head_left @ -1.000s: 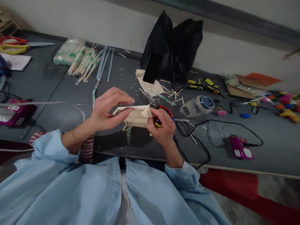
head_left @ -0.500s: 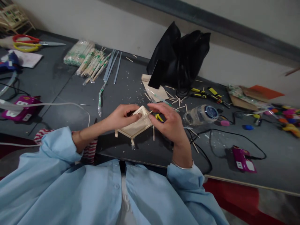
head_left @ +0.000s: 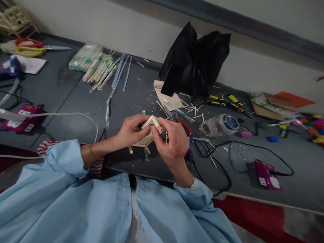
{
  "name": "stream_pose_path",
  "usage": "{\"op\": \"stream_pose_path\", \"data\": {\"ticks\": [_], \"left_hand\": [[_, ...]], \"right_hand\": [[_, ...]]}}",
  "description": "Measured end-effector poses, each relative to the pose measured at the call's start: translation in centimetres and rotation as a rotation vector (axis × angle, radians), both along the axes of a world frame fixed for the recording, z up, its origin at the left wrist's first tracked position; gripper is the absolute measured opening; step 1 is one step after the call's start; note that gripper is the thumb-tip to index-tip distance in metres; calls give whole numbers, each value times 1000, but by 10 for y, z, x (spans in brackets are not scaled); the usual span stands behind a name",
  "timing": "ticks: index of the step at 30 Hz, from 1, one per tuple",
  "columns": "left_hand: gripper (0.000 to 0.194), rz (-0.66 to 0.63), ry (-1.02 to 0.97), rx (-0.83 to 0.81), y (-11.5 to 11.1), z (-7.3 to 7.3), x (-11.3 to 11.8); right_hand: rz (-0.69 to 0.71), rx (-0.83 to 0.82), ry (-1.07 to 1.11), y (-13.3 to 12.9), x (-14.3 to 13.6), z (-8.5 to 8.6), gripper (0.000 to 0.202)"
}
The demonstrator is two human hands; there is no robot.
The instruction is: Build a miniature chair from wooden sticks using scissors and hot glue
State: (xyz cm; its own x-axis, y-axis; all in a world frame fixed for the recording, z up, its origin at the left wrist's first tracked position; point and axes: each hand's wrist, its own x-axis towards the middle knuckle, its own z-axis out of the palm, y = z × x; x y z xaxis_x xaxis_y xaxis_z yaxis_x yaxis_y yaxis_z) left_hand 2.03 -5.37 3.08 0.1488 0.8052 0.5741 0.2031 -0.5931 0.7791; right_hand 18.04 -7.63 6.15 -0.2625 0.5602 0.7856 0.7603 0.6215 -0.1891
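Between my hands is a small model made of pale wooden sticks (head_left: 144, 141), with short legs pointing down toward the table's front edge. My left hand (head_left: 133, 128) grips its left side, thumb on top and fingers behind. On the right side, my right hand (head_left: 170, 138) pinches the upper corner between thumb and fingers. The fingers cover much of the model's middle. Just right of my right hand lies a glue gun (head_left: 189, 153) in blue and red, partly hidden by that hand. A clear plastic bottle (head_left: 219, 125) with a blue cap lies farther right.
Behind my hands are loose sticks (head_left: 194, 108), a black phone (head_left: 172, 80) and a black bag (head_left: 196, 64). Wrapped stick bundles (head_left: 101, 71) and scissors (head_left: 40, 47) are at the left. Yellow-black cutters (head_left: 229, 103) and a purple box (head_left: 267, 175) with a black cable lie right.
My right hand has moved left and closed on the model's upper corner. The model has tilted and shifted slightly right. The red and blue glue gun now shows beside my right hand.
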Motion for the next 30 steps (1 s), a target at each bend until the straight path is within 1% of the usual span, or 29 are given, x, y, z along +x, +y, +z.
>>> {"op": "stream_pose_path", "data": {"ticks": [4, 6, 9, 12, 14, 16, 20, 25, 30], "left_hand": [[18, -34, 37, 75, -2, 1, 0], [18, -47, 46, 95, -3, 1, 0], [18, -46, 51, 109, -2, 1, 0], [19, -37, 71, 90, -2, 1, -1], [19, -32, 95, 78, -2, 1, -1], [20, -25, 117, 80, -2, 1, -1], [19, -8, 117, 114, -3, 0, 0], [20, 2, 130, 132, -5, -1, 0], [23, 16, 151, 199, -6, -2, -1]], "right_hand": [[11, -67, 48, -3, 0, 1, 28], [17, -73, 61, -4, -1, 1, 28], [-2, -80, 85, -7, -2, 1, 34], [-6, -127, 126, -9, -3, 1, 41], [17, -157, 128, -9, -2, 1, 38], [33, -170, 111, -9, -1, 1, 31], [42, -127, 80, -8, 0, 0, 22], [58, -99, 101, -8, -2, -4, 23], [77, -72, 95, -9, -1, -6, 27]]}}
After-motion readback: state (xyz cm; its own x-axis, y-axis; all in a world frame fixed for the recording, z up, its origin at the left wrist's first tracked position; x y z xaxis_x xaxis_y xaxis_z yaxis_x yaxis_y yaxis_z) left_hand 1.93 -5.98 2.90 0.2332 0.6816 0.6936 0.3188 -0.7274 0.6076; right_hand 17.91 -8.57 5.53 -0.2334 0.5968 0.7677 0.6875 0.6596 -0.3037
